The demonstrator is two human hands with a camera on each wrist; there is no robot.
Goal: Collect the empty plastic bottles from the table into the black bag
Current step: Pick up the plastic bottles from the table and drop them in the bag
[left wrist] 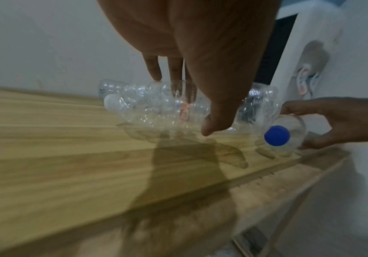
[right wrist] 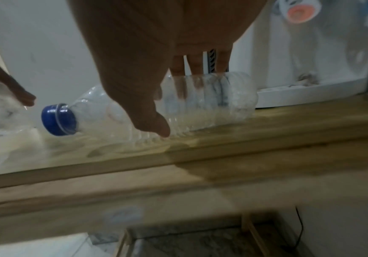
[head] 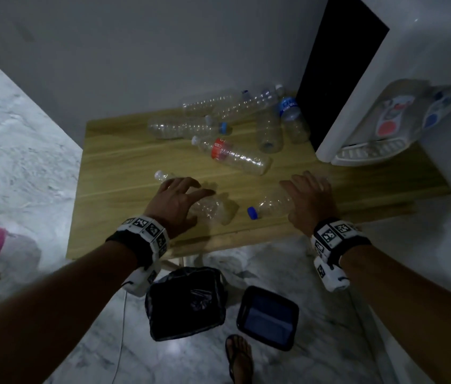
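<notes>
Wooden desk [head: 124, 173] under both hands in the head view, strewn with clear empty bottles lying on their sides. Left hand [head: 175, 199] laid over a white-capped bottle [head: 210, 207] near the front edge, fingers curled round its body. Right hand [head: 311, 202] laid over a blue-capped bottle [head: 271, 205] just beside it, cap pointing toward the left hand, fingers wrapped over the barrel. Farther back, a red-labelled bottle [head: 235, 156], then a cluster of bottles [head: 235, 117] against the wall, one with a blue label. White water dispenser [head: 401, 79] at the desk's right end. Down on the marble floor, below the front edge: black bag [head: 185, 303], mouth open, and beside it a dark square lid or tray [head: 267, 317]; a sandalled foot just below.

Seen from the left wrist: thumb and fingers [left wrist: 154, 69] of the left hand [left wrist: 200, 52] spread over the white-capped bottle [left wrist: 156, 107], tips touching plastic, bottle resting on the desk [left wrist: 68, 156]. Right hand [left wrist: 341, 120] at the frame's right, gripping the blue-capped bottle [left wrist: 288, 132].

Seen from the right wrist: right hand [right wrist: 156, 43] clamped on the blue-capped bottle [right wrist: 211, 107], thumb in front, fingers [right wrist: 198, 64] behind, bottle lying along the desk [right wrist: 266, 142] edge. Dispenser base behind.
</notes>
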